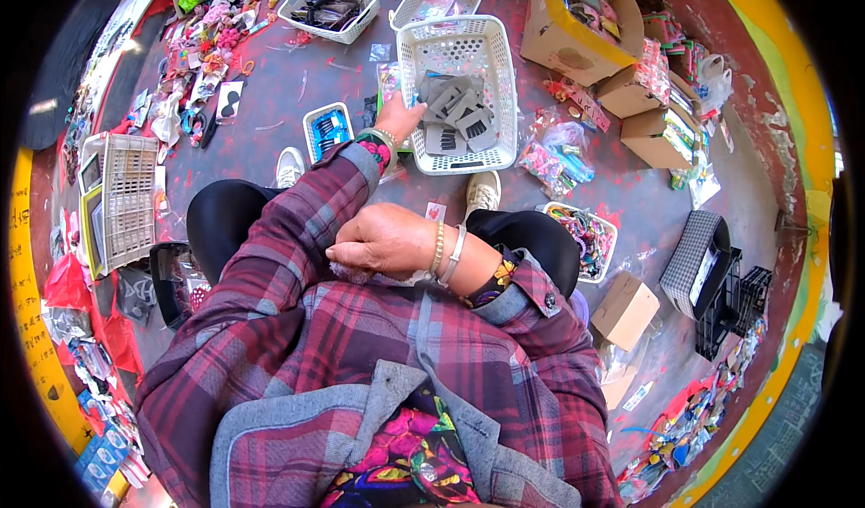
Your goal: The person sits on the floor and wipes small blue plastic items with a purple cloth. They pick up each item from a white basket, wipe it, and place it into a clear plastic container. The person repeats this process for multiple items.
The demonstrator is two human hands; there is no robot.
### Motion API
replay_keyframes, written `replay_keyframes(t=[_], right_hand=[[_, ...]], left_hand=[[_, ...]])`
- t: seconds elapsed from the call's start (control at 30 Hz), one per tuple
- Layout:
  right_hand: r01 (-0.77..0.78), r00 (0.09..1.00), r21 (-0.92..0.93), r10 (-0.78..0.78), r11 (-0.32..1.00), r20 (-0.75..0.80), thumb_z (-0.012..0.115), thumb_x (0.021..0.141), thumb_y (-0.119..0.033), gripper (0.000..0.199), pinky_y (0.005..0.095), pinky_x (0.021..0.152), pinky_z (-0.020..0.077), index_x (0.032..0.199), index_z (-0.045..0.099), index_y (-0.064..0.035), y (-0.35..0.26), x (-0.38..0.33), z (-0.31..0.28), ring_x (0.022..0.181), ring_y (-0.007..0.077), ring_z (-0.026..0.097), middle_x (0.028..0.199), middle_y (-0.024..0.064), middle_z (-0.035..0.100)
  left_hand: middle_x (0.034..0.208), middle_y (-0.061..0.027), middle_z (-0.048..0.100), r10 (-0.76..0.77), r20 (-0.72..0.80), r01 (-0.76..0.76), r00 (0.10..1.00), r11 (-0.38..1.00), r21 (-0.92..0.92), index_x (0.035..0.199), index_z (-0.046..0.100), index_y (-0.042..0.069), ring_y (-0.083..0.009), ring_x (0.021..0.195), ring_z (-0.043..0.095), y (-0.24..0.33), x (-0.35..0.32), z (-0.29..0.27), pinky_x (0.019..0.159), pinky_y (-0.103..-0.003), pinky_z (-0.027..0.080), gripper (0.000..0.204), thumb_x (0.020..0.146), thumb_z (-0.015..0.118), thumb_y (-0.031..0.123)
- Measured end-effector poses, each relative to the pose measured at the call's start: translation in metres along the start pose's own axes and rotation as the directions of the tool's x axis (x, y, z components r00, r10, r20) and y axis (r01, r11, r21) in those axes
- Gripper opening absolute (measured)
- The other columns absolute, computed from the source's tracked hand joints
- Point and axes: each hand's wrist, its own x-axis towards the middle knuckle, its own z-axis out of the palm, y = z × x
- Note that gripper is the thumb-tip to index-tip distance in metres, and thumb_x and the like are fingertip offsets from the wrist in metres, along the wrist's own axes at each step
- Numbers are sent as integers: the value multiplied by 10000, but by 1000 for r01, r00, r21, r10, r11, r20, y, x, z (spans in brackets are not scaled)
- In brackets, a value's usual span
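My left hand (397, 118) is stretched forward to the left rim of a large white plastic basket (509, 85). Its thumb and a finger show apart at the rim, and I see nothing held in it. Inside the basket lie several grey cards (458, 103), some bearing small black hair clips (472, 128). Drawn back over my lap, my right hand (383, 238) is closed with its fingers curled under; a whitish, fuzzy bit shows below it, too hidden to name. Left of the basket stands a small white tray (311, 137) of blue-and-black items.
More white baskets (335, 8) stand at the far side. Open cardboard boxes (568, 53) and plastic-bagged goods (559, 157) lie to the right. A tray of colourful bands (586, 238) is by my right knee. A beige crate (131, 202) and heaped small goods (203, 67) fill the left.
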Motion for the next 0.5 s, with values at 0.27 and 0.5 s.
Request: replay_keyframes(t=[0.27, 0.5], right_hand=[[-31, 1000, -47, 31, 998, 5, 490, 836, -346, 363, 422, 618, 441, 701, 638, -43, -1, -1, -3, 647, 336, 576, 639, 153, 596], [-38, 999, -21, 38, 999, 2, 481, 842, -347, 365, 432, 630, 441, 690, 632, -52, -4, -1, -4, 662, 337, 580, 655, 150, 602]], left_hand=[[947, -276, 602, 167, 62, -175, 984, 971, 163, 944, 621, -21, -413, 928, 570, 39, 39, -13, 833, -445, 447, 358, 766, 491, 262], [922, -248, 624, 94, -28, -89, 995, 985, 151, 872, 653, -7, -401, 885, 594, 29, 74, -4, 803, -449, 467, 332, 746, 515, 267]])
